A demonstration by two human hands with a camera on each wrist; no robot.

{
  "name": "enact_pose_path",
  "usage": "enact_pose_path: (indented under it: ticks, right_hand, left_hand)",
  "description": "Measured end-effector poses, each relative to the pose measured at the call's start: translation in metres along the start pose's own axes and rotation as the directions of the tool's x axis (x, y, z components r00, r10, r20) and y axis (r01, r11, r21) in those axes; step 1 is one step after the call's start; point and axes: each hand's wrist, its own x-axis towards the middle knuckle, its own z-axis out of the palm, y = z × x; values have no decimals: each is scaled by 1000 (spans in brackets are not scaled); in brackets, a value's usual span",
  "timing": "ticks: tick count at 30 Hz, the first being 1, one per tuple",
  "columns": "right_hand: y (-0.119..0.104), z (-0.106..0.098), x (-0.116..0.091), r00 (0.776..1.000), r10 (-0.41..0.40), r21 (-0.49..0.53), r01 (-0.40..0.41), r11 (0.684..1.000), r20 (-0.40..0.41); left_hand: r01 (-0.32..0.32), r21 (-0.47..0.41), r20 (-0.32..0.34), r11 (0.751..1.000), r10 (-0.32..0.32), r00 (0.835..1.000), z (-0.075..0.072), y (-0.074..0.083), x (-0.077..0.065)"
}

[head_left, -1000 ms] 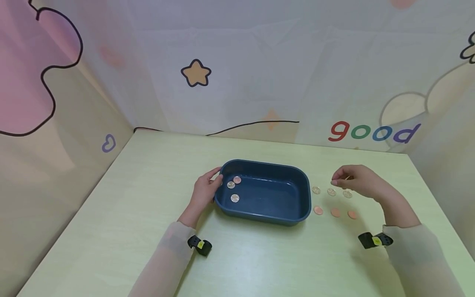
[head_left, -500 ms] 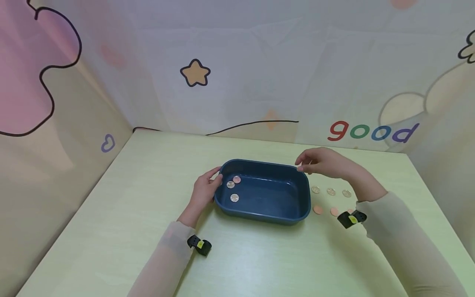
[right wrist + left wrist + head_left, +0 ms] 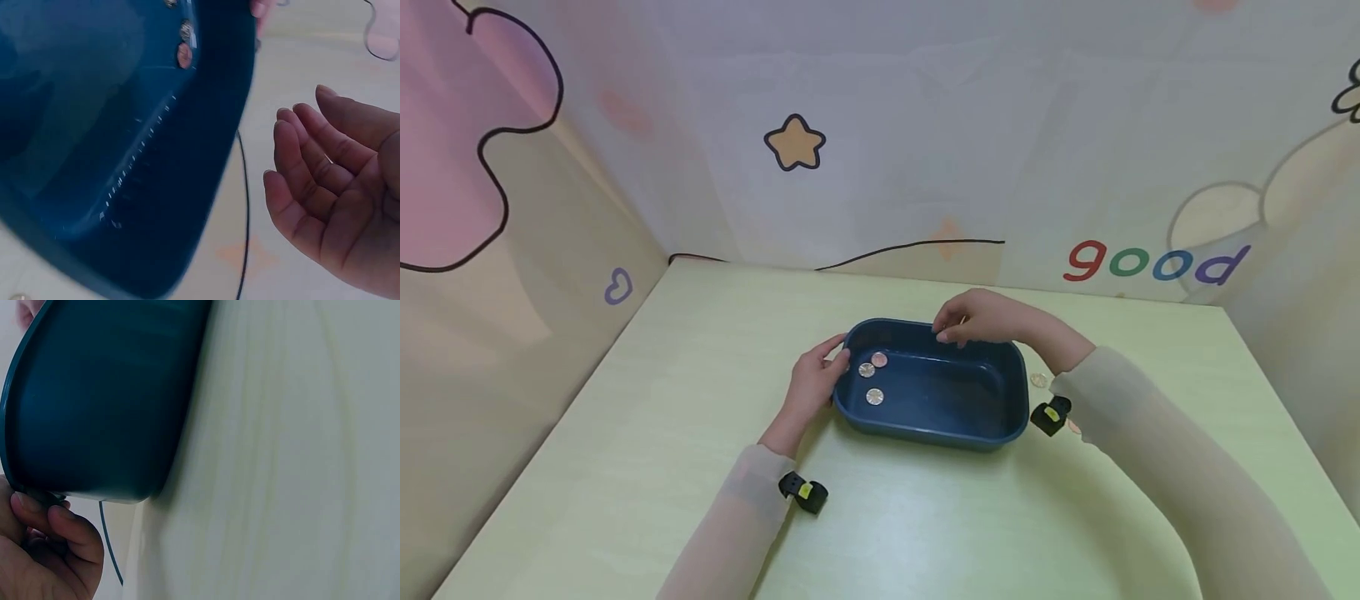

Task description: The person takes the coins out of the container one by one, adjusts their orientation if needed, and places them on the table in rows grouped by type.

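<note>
A dark blue rectangular plastic tub [image 3: 932,433] stands on the table. My left hand [image 3: 811,382] grips its left end, thumb over the rim and fingers outside; the left wrist view shows curled fingertips [image 3: 67,528] against the wall. Inside, near that end, lie two silvery coins [image 3: 875,397] and a copper-coloured coin [image 3: 879,359]. My right hand [image 3: 981,317] hovers over the tub's far rim with loosely bent fingers. In the right wrist view, its thumb stands apart from the fingers, and nothing shows between them.
Right of the tub, a silvery coin [image 3: 1038,380] and part of a copper-coloured coin [image 3: 1073,427] show beside my right sleeve [image 3: 1120,408], which covers that area. A printed cloth backdrop [image 3: 895,150] rises behind the table.
My right hand has moved left from above the coins on the table to the tub's far rim. The sleeve now covers most of those coins. My left hand keeps its grip.
</note>
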Motion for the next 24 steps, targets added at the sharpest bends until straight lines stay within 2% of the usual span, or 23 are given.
enact_pose_path:
  ticks: [7, 18, 24]
  right_hand:
    - [-6, 16, 31, 998, -14, -34, 16, 999, 64]
    - [-15, 39, 62, 993, 12, -111, 1, 994, 118]
    - [-16, 55, 77, 988, 79, -108, -65, 992, 130]
  left_hand:
    - [3, -2, -14, 1000, -3, 1000, 0, 2, 1]
    - [22, 3, -18, 1000, -22, 1000, 0, 3, 1]
    - [13, 5, -16, 1000, -13, 1000, 0, 2, 0]
